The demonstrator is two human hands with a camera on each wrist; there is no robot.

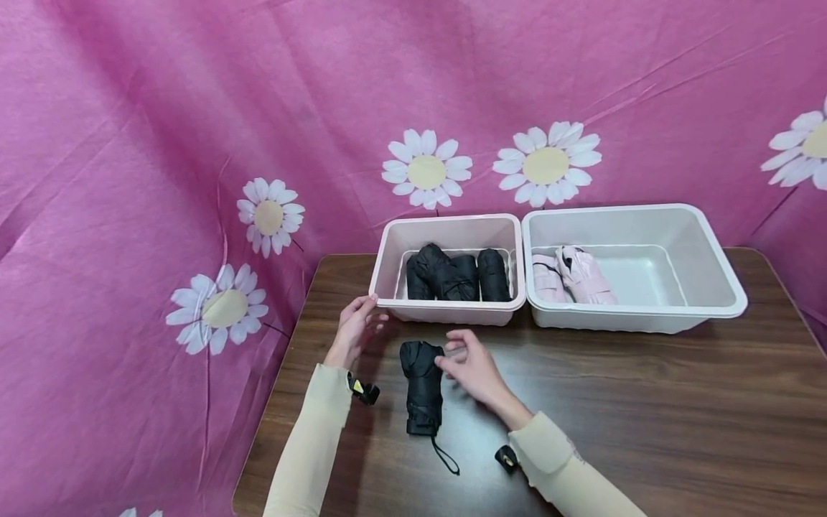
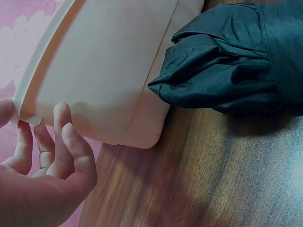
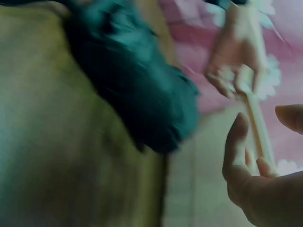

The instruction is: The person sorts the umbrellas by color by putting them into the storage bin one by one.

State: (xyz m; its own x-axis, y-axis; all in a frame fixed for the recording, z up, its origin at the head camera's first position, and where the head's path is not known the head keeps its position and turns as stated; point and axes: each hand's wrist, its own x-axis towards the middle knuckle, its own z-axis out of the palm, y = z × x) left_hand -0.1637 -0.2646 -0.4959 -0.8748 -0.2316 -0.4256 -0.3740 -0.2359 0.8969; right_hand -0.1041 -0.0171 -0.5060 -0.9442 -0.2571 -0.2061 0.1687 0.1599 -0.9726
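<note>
A folded black umbrella (image 1: 423, 391) lies on the table in front of the smaller bin, its wrist loop (image 1: 446, 457) toward me. My left hand (image 1: 354, 329) grips the near-left corner of the smaller white bin (image 1: 452, 314); in the left wrist view its thumb and fingers lie on either side of the rim (image 2: 29, 85). Just right of the umbrella's top end is my right hand (image 1: 474, 368), fingers loosely bent and nothing held. Several black folded umbrellas (image 1: 493, 276) lie inside the smaller bin. The right wrist view is blurred around the black umbrella (image 3: 137, 80).
A larger white bin (image 1: 646, 319) stands directly right of the smaller one, with pink folded umbrellas (image 1: 584, 276) at its left end. Both rest along the back of the brown wooden table (image 1: 678, 402). Behind hangs a pink cloth (image 1: 323, 108) with daisies.
</note>
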